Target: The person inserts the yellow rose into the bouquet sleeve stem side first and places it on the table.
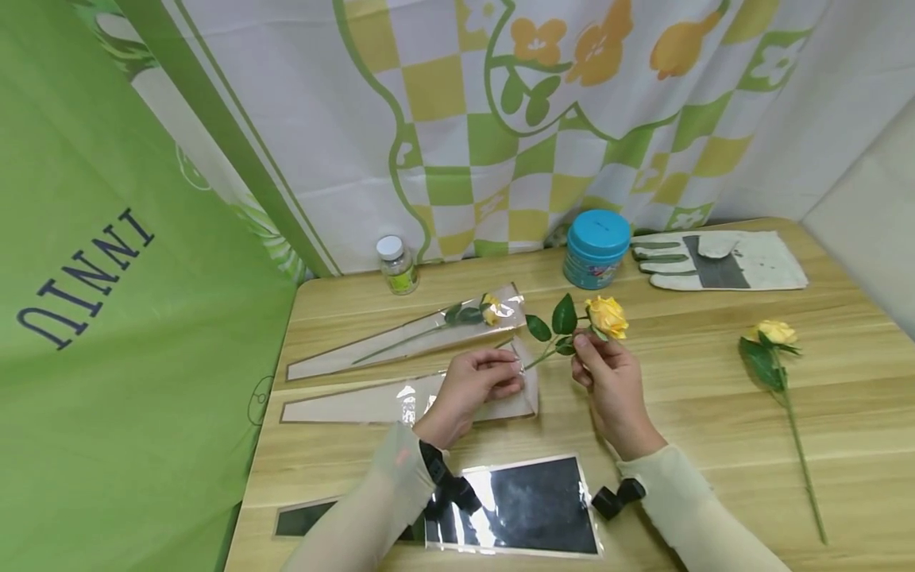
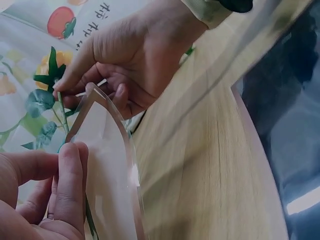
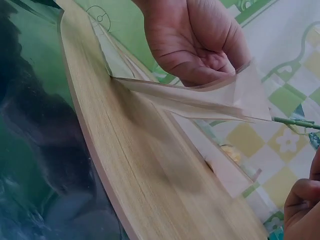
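My right hand (image 1: 608, 373) pinches a yellow rose (image 1: 607, 318) by its green stem, just below the bloom. My left hand (image 1: 475, 389) pinches the mouth of a clear, brown-edged flower sleeve (image 1: 329, 410), lifted off the table there. The rose's stem runs to that mouth at the left fingers; how far inside it lies, I cannot tell. In the right wrist view the stem (image 3: 290, 121) meets the sleeve's open end (image 3: 252, 100). Just beyond lies another sleeve (image 1: 314, 368) with a yellow rose (image 1: 490, 310) in it.
A third yellow rose (image 1: 775, 334) lies at the right of the wooden table (image 1: 700, 445). A dark, glossy sleeve (image 1: 536, 504) lies near my forearms. At the back stand a white-capped bottle (image 1: 399, 266) and a blue tub (image 1: 596, 250), beside a work glove (image 1: 722, 260).
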Demonstrator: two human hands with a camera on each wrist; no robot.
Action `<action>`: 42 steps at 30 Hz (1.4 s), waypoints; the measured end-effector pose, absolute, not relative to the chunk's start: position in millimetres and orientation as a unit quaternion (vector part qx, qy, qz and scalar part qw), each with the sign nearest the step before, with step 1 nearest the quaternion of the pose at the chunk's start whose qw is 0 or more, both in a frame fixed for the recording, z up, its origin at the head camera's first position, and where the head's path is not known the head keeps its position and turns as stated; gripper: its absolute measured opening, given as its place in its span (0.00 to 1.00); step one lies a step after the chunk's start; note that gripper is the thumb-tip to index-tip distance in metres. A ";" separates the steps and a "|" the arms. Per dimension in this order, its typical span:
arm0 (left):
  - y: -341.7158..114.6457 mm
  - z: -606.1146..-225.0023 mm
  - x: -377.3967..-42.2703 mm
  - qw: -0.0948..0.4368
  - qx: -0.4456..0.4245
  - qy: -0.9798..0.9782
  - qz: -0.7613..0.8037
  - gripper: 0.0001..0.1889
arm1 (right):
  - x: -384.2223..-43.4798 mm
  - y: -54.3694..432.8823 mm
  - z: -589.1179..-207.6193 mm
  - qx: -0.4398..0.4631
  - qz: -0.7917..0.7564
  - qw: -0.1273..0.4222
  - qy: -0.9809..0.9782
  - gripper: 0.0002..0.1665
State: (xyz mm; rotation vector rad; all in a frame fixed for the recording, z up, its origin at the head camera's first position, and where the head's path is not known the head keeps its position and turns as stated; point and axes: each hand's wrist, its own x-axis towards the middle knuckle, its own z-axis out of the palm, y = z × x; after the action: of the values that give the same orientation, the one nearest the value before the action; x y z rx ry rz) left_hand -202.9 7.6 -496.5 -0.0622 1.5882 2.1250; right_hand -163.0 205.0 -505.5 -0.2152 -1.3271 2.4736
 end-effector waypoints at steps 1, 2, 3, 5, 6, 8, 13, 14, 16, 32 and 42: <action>7.8 -496.5 -202.4 0.243 -0.023 0.580 0.777 0.10 | -162.8 205.1 -505.6 -0.078 0.867 0.164 -0.464 0.07; 7.9 -496.3 -201.7 0.244 -0.024 0.580 0.777 0.10 | -162.5 205.0 -505.5 -0.080 0.866 0.164 -0.466 0.06; 8.0 -496.4 -201.2 0.244 -0.025 0.581 0.776 0.10 | -162.4 204.9 -505.5 -0.082 0.864 0.165 -0.469 0.05; 8.3 -496.0 -200.1 0.244 -0.027 0.579 0.778 0.10 | -161.6 204.4 -504.9 -0.090 0.855 0.168 -0.483 0.05; 8.5 -495.5 -199.6 0.243 -0.029 0.577 0.779 0.10 | -161.1 204.1 -504.5 -0.092 0.850 0.168 -0.491 0.04; 9.1 -494.5 -198.8 0.240 -0.031 0.571 0.784 0.09 | -159.6 203.4 -503.7 -0.098 0.837 0.166 -0.513 0.04; 10.8 -489.9 -197.8 0.230 -0.041 0.561 0.794 0.09 | -154.5 200.9 -502.1 -0.109 0.807 0.145 -0.562 0.03; 11.2 -488.5 -197.9 0.227 -0.043 0.563 0.794 0.09 | -153.5 200.4 -501.5 -0.109 0.802 0.143 -0.570 0.02; 12.1 -485.8 -197.8 0.221 -0.047 0.564 0.795 0.10 | -151.1 199.5 -499.7 -0.106 0.791 0.144 -0.585 0.03; 18.7 -478.7 -191.0 0.186 -0.053 0.577 0.794 0.11 | -144.0 191.7 -504.2 -0.100 0.712 0.107 -0.687 0.19; 16.6 -478.2 -191.1 0.176 -0.052 0.576 0.796 0.12 | -140.5 190.4 -507.3 -0.099 0.691 0.078 -0.712 0.21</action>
State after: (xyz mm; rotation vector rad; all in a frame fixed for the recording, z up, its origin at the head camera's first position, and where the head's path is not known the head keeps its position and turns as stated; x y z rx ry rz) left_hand -191.1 16.6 -478.2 -0.1483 1.6318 2.2550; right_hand -140.5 190.4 -507.3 -0.2953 -2.1320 2.0681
